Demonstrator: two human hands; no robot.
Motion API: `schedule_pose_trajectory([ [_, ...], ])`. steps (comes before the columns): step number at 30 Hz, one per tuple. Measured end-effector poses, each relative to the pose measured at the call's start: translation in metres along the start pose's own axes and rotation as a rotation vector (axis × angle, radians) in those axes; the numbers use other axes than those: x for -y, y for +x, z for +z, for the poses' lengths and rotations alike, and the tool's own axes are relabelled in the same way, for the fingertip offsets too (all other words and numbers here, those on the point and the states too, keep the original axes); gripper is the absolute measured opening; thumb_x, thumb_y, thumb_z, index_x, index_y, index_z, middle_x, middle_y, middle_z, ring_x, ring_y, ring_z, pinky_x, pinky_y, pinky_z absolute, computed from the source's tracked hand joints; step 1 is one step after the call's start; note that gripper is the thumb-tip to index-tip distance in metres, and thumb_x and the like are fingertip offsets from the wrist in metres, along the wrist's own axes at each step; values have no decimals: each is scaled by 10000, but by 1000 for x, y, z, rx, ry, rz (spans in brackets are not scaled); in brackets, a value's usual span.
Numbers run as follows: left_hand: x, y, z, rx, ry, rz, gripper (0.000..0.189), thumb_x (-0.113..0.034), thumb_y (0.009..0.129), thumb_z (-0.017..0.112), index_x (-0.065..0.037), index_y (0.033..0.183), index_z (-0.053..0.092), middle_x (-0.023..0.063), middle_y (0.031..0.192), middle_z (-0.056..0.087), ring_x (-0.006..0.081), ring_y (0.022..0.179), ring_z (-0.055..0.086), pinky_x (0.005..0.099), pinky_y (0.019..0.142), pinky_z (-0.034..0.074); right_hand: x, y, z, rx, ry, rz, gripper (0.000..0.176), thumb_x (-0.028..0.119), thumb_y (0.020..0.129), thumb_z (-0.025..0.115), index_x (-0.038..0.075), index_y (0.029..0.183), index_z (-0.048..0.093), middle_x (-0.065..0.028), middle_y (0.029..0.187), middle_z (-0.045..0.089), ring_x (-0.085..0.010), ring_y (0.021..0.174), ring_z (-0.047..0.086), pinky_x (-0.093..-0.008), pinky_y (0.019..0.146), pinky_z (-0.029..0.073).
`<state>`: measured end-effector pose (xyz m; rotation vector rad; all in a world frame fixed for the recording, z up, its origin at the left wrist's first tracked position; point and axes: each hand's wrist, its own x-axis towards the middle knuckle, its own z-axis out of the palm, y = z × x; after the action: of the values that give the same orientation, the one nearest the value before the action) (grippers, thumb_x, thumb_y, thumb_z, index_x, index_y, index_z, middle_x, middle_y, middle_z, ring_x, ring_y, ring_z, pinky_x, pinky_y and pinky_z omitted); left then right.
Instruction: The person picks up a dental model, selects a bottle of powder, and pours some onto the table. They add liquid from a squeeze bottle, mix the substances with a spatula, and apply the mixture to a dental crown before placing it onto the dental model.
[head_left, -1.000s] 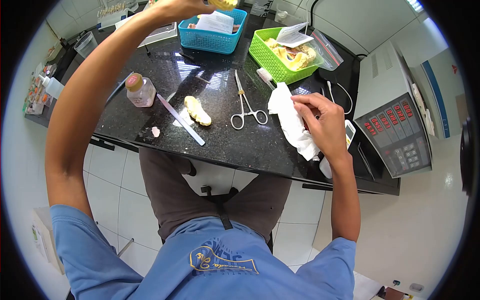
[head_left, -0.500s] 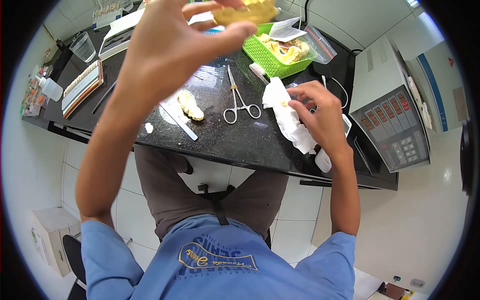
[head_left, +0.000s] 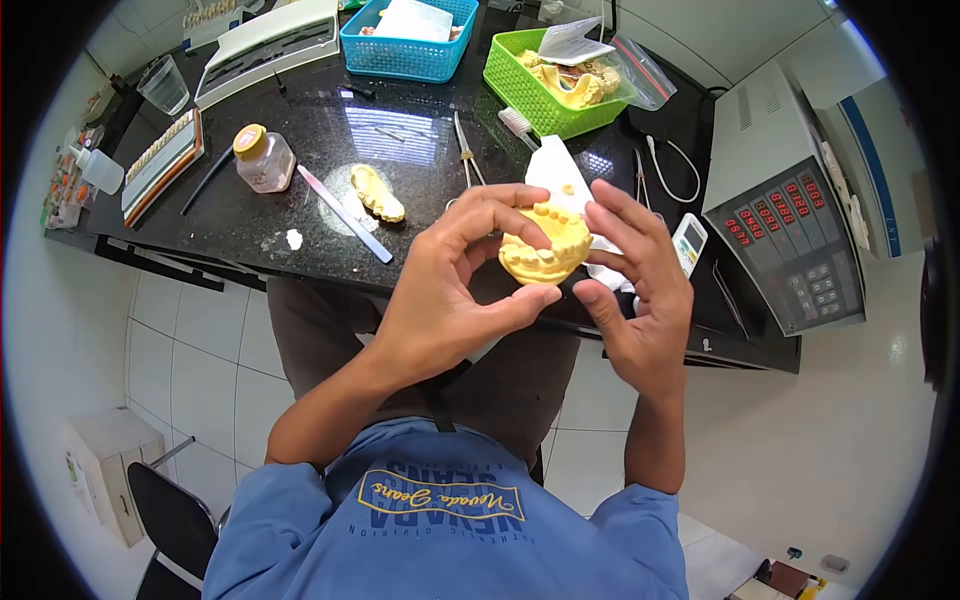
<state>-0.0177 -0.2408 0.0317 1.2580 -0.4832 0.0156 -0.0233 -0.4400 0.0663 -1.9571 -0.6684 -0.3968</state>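
Note:
A yellow dental cast with a row of teeth is held up over the front edge of the counter. My left hand grips it from the left, with the thumb at its base and fingers over its top. Around the cast's right side, my right hand has its fingers apart and curved, fingertips close to the rim. Behind the cast lies white tissue paper bearing a small yellowish piece. A smaller yellow cast piece rests on the counter to the left. Scissor-like forceps are partly hidden by my left hand.
Green basket with casts and blue basket stand at the back. On the left are a yellow-lidded jar, a flat-handled tool and a shade guide. A digital-display machine and white remote are right.
My left hand has brought the yellow dental cast down from high up to the front of the counter. My right hand has moved from over the tissue to beside the cast.

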Motion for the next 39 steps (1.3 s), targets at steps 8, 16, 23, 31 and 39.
schedule_pose_trajectory([
  [8, 13, -26, 21, -169, -272, -13, 600, -1, 838, 786, -8, 1343, 462, 196, 1492, 436, 224, 1304, 528, 359, 1055, 487, -4, -22, 17, -105, -90, -82, 316, 123, 787, 844, 37, 1066, 723, -141, 1083, 688, -252, 979, 692, -340, 833, 563],
  [16, 16, -49, 27, -306, -315, -74, 622, -331, 991, 630, -4, 1457, 380, 209, 1494, 460, 332, 1285, 570, 471, 1029, 536, 2, -10, -7, -144, -101, 256, 122, 34, 941, 679, -10, 1047, 721, -105, 853, 706, -94, 632, 646, -214, 548, 505],
  [23, 0, -39, 19, -274, -373, -162, 620, -333, 1020, 568, -6, 1497, 344, 206, 1537, 402, 349, 1289, 567, 471, 1037, 535, -37, 40, -29, -37, -525, 81, 127, 86, 945, 687, -20, 1006, 723, -40, 699, 661, -64, 542, 550, -237, 521, 438],
  [31, 1, -28, 13, -250, -419, -190, 636, -174, 1033, 557, 22, 1554, 249, 177, 1567, 371, 263, 1365, 491, 455, 1088, 478, -45, 68, -26, 306, -692, -105, 210, 94, 854, 744, 75, 1063, 732, -54, 870, 645, -232, 698, 655, -359, 625, 518],
  [39, 5, -9, 9, -272, -460, -150, 632, 49, 974, 564, 54, 1536, 275, 168, 1525, 368, 234, 1332, 496, 352, 1098, 456, -58, 73, -20, 386, -674, -126, 116, 95, 854, 745, 47, 958, 726, -55, 863, 655, -221, 751, 673, -337, 657, 537],
])
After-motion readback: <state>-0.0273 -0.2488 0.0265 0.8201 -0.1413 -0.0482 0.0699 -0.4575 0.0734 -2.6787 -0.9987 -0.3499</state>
